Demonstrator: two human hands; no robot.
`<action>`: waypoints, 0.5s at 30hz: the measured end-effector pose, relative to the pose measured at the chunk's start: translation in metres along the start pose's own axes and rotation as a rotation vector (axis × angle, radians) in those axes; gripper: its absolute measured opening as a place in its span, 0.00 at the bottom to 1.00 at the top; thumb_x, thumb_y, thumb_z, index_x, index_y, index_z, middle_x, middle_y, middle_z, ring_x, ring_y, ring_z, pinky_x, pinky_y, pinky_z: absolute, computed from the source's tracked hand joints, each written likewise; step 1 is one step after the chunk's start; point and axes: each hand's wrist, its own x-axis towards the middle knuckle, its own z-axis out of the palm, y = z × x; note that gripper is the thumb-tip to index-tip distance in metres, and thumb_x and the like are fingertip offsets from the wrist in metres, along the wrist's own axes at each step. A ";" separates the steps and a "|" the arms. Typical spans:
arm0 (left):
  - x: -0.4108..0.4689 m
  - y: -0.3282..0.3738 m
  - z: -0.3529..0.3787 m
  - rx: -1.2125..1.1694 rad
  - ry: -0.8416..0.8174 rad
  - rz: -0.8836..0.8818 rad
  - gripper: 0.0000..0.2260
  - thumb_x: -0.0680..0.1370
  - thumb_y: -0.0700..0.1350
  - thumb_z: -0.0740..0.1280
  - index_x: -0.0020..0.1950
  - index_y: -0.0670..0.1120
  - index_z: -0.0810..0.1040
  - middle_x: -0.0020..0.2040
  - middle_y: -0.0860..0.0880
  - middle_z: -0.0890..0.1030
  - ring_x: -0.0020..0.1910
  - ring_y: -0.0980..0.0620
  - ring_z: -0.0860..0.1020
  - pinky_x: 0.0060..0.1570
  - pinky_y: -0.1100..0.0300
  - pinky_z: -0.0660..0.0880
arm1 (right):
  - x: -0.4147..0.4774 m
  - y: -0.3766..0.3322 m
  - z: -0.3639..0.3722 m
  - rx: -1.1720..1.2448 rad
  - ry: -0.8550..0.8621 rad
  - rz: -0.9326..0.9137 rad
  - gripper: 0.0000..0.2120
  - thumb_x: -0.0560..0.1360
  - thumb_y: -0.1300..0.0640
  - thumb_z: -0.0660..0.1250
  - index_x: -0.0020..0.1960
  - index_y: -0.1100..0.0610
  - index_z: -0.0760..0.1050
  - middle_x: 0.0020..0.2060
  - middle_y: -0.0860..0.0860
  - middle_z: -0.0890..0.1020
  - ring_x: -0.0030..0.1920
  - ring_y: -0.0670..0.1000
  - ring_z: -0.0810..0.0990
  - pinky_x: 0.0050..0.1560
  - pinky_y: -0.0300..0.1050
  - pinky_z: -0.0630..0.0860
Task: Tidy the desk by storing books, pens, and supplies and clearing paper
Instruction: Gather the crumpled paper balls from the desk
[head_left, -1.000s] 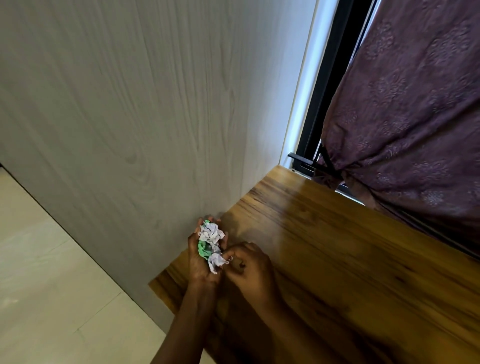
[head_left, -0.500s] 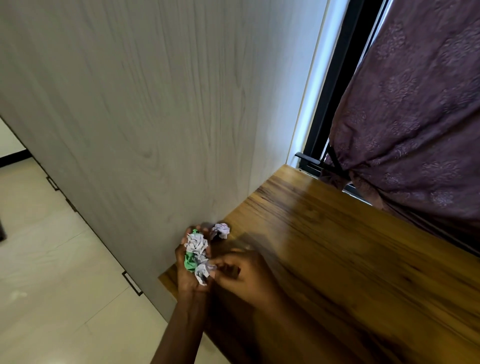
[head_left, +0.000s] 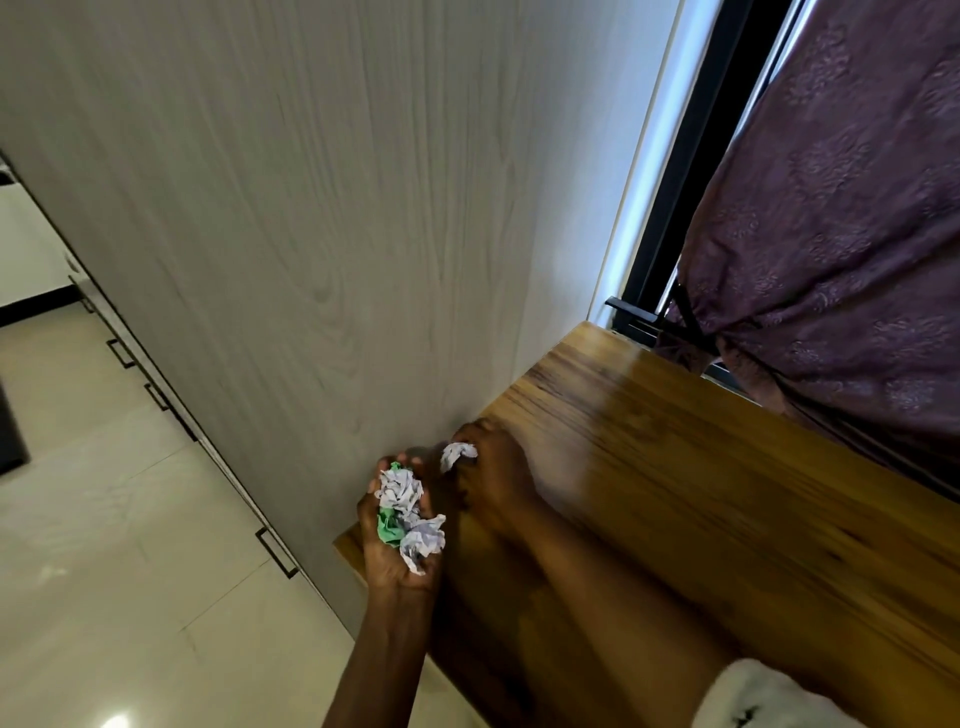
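Observation:
My left hand (head_left: 390, 545) is cupped palm up at the near left corner of the wooden desk (head_left: 727, 509). It holds a bunch of crumpled paper (head_left: 408, 512), white balls with a green scrap among them. My right hand (head_left: 496, 470) lies on the desk by the wall, its fingers curled around a small white paper ball (head_left: 457, 453). That ball sits just beyond my left hand's fingertips.
A pale wood-grain cabinet side (head_left: 311, 234) rises along the desk's left edge. A purple curtain (head_left: 841, 234) hangs over a dark window frame (head_left: 675, 182) behind the desk. Pale floor tiles (head_left: 104, 571) lie to the left. A white sleeve (head_left: 769, 696) shows at the bottom right.
My right hand left the bunch in my left palm and reached forward to the loose white ball by the wall, closing its fingers on it. The view also shifted left.

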 end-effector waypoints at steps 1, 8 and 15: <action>-0.007 0.005 -0.002 0.243 0.050 0.119 0.29 0.61 0.48 0.81 0.54 0.31 0.80 0.58 0.39 0.80 0.74 0.61 0.52 0.71 0.60 0.37 | -0.003 -0.003 -0.004 0.117 0.059 0.072 0.07 0.68 0.59 0.68 0.45 0.53 0.81 0.44 0.51 0.82 0.45 0.51 0.79 0.46 0.46 0.76; -0.011 -0.016 0.035 -0.101 0.247 -0.063 0.20 0.82 0.51 0.56 0.69 0.40 0.70 0.72 0.45 0.68 0.72 0.49 0.66 0.68 0.53 0.61 | -0.073 -0.047 -0.041 0.744 0.324 0.259 0.13 0.77 0.65 0.62 0.56 0.50 0.76 0.50 0.37 0.79 0.50 0.33 0.77 0.47 0.25 0.72; -0.027 -0.067 0.079 -0.155 0.009 -0.331 0.17 0.67 0.50 0.74 0.54 0.47 0.81 0.48 0.51 0.82 0.45 0.53 0.82 0.40 0.57 0.81 | -0.086 -0.066 -0.055 1.122 0.517 0.283 0.12 0.72 0.63 0.62 0.54 0.59 0.78 0.51 0.56 0.83 0.52 0.54 0.83 0.54 0.50 0.79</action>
